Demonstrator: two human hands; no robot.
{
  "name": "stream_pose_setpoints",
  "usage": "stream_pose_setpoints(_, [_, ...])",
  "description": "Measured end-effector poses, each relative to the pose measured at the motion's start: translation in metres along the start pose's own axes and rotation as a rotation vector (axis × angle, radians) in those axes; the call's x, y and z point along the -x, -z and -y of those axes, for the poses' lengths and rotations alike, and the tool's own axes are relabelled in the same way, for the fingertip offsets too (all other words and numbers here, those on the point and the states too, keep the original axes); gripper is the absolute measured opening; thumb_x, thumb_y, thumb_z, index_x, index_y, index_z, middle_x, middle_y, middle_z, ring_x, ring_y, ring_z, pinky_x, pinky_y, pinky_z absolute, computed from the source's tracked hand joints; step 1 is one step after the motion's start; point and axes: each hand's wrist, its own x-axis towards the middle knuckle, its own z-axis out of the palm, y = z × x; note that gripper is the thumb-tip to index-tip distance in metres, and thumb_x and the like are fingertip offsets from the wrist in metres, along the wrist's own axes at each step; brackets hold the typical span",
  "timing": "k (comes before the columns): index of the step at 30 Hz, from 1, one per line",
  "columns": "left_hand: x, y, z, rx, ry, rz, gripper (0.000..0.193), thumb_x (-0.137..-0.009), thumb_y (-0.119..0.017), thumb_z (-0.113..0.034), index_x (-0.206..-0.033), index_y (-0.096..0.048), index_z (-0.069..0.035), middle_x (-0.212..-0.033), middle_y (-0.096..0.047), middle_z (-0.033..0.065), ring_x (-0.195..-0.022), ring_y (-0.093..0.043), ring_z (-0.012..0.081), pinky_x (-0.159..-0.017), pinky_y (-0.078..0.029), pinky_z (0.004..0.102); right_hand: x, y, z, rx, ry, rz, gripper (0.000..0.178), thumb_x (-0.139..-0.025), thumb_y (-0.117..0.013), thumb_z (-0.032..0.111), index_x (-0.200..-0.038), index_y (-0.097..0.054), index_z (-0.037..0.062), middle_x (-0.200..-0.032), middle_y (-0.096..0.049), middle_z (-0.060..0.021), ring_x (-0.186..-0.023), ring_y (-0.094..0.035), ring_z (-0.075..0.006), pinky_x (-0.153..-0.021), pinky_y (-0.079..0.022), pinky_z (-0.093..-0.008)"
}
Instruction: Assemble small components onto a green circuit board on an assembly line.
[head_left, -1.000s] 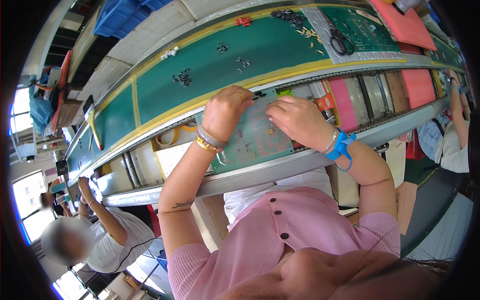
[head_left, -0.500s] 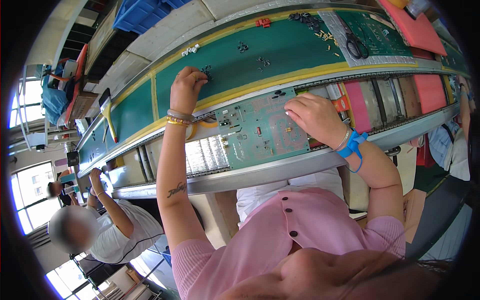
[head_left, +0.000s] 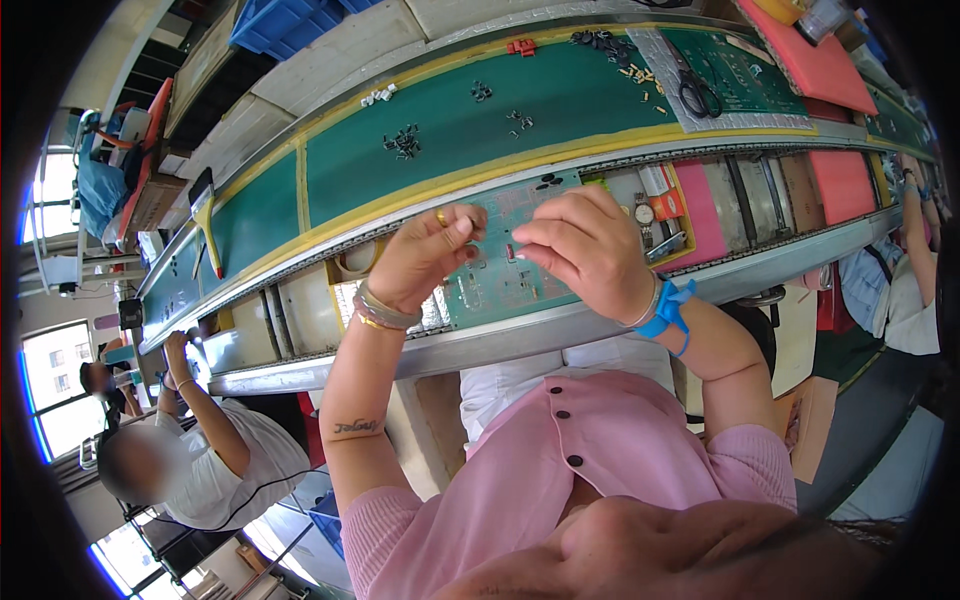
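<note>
A green circuit board (head_left: 540,292) lies on the rail line in front of me, with small parts standing on it. Above its left part, my left hand (head_left: 425,255) is closed in a pinch, a small black component (head_left: 472,222) just showing at the fingertips. My right hand (head_left: 590,250) hovers over the board's right part, thumb and fingers pinched together; what they hold, if anything, is hidden. A small red part (head_left: 510,252) shows on the board by the right fingertips. Beyond the rail, a pile of black components (head_left: 403,142) lies on the green mat (head_left: 340,180).
Farther along the mat are white parts (head_left: 379,95), red parts (head_left: 521,47), black discs (head_left: 606,45), brass-coloured pieces (head_left: 640,75) and scissors (head_left: 695,92). A brush (head_left: 207,225) lies at left. A wristwatch (head_left: 644,212) sits beside the board. A co-worker (head_left: 225,450) is at left.
My left hand has come back from the black pile to above the board. My right hand has shifted left, toward it, over the board.
</note>
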Motion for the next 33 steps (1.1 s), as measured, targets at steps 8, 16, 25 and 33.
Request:
stream_pose_setpoints(8, [0.03, -0.013, 0.031, 0.209, 0.102, 0.154, 0.026, -0.091, -0.059, -0.026, -0.107, -0.059, -0.006, -0.098, -0.058, -0.0015, -0.09, -0.051, 0.0081, -0.079, -0.039, 0.0262, 0.007, -0.015, 0.023, 0.02, 0.115, 0.024, 0.036, -0.059, -0.078, 0.013, -0.092, -0.065, 0.0111, -0.084, -0.059, -0.0004, -0.077, -0.055, -0.0211, -0.066, -0.045, -0.0327])
stream_pose_setpoints(16, [0.068, -0.022, 0.062, 0.261, 0.118, 0.078, 0.032, -0.093, -0.055, -0.025, -0.114, -0.054, -0.001, -0.103, -0.058, 0.0025, -0.092, -0.051, 0.0095, -0.079, -0.039, 0.0259, 0.032, -0.019, 0.048, 0.002, 0.105, 0.097, 0.034, -0.059, -0.078, 0.015, -0.09, -0.066, 0.0108, -0.083, -0.058, 0.0009, -0.077, -0.054, -0.0196, -0.066, -0.044, -0.0316])
stream_pose_setpoints(25, [0.091, -0.027, 0.081, 0.219, 0.069, -0.011, 0.021, -0.092, -0.058, -0.021, -0.103, -0.061, -0.003, -0.098, -0.057, 0.0006, -0.084, -0.049, 0.0087, -0.076, -0.039, 0.023, 0.059, -0.034, 0.06, -0.03, 0.099, 0.064, 0.031, -0.06, -0.078, 0.016, -0.089, -0.067, 0.0108, -0.081, -0.058, 0.0018, -0.075, -0.053, -0.0182, -0.066, -0.043, -0.0302])
stream_pose_setpoints(33, [0.096, -0.028, 0.081, -0.049, -0.054, -0.168, 0.008, -0.088, -0.06, -0.009, -0.091, -0.063, -0.002, -0.095, -0.055, 0.001, -0.085, -0.049, 0.0092, -0.073, -0.04, 0.0233, 0.062, -0.032, 0.06, -0.1, 0.043, 0.125, 0.035, -0.062, -0.075, 0.014, -0.095, -0.066, 0.0094, -0.088, -0.06, 0.0002, -0.081, -0.054, -0.019, -0.072, -0.044, -0.0327])
